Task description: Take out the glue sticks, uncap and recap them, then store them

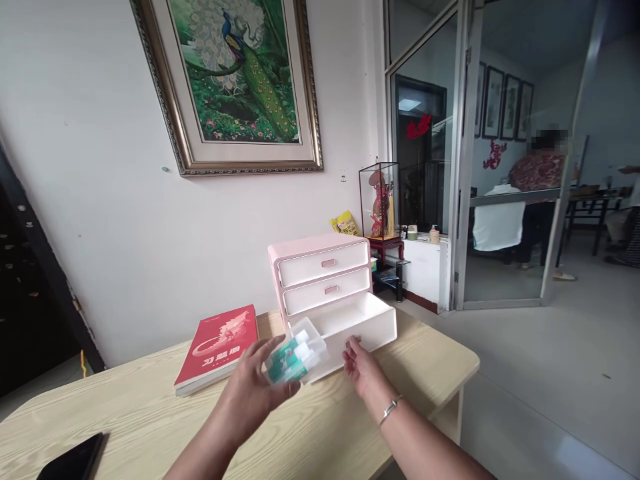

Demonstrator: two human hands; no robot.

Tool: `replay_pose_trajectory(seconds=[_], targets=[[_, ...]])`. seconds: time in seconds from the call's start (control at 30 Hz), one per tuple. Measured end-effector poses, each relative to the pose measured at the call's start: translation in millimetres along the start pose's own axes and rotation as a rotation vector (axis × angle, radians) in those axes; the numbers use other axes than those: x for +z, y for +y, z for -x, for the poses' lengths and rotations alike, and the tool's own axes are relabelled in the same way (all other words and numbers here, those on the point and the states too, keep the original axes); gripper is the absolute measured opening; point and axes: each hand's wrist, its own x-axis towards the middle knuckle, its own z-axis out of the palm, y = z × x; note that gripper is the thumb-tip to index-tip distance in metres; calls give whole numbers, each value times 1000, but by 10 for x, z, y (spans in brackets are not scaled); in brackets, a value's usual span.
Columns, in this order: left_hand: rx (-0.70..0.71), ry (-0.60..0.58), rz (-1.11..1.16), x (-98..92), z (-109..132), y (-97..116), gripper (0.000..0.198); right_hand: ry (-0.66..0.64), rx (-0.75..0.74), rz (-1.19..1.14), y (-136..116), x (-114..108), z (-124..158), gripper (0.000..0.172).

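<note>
A pink and white three-drawer desktop organizer [277, 263] stands on the wooden table [300, 433]. Its bottom drawer [383, 331] is pulled out, and the part of its inside that shows is bare. My right hand [361, 367] has its fingers closed at the small pink handle on that drawer's front. In my left hand [253, 383] is a clear plastic box [315, 337], tilted and slightly blurred, just left of the open drawer. Inside it are white-capped items with green labels, whose kind I cannot make out.
Thick red books [220, 347] lie left of the organizer, and a black phone [73, 457] rests at the table's near left. Behind stand a yellow packet [346, 223] and a glass case with a figurine [380, 203]. A person [540, 173] is beyond the glass door.
</note>
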Motion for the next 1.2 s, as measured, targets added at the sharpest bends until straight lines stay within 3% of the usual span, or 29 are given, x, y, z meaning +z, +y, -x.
replay_pose_trajectory(seconds=[0.13, 0.23, 0.37, 0.53, 0.73, 0.83, 1.0, 1.1, 1.2], targets=[[-97, -81, 96, 25, -384, 351, 83, -9, -53, -6, 35, -233, 205, 27], [-154, -156, 143, 164, -683, 457, 85, -46, -84, -17, 66, -319, 238, 37], [-157, -249, 12, 515, -1013, 407, 86, -88, -112, -53, 114, -371, 195, 42], [-156, -320, -159, 937, -1245, 322, 81, -145, -106, -129, 152, -450, 133, 37], [-126, -361, -294, 1260, -1385, 159, 76, -155, -96, -118, 139, -476, 148, 30], [-108, -360, -328, 1366, -1404, 48, 63, -156, -112, -85, 132, -473, 152, 30], [-62, -341, -275, 1282, -1379, 23, 48, -163, -124, -56, 130, -474, 170, 30], [-16, -243, -206, 1039, -1271, 106, 47, -171, -114, -47, 129, -467, 206, 33], [35, -121, -123, 717, -996, 102, 44, -179, -107, -28, 127, -465, 211, 37]])
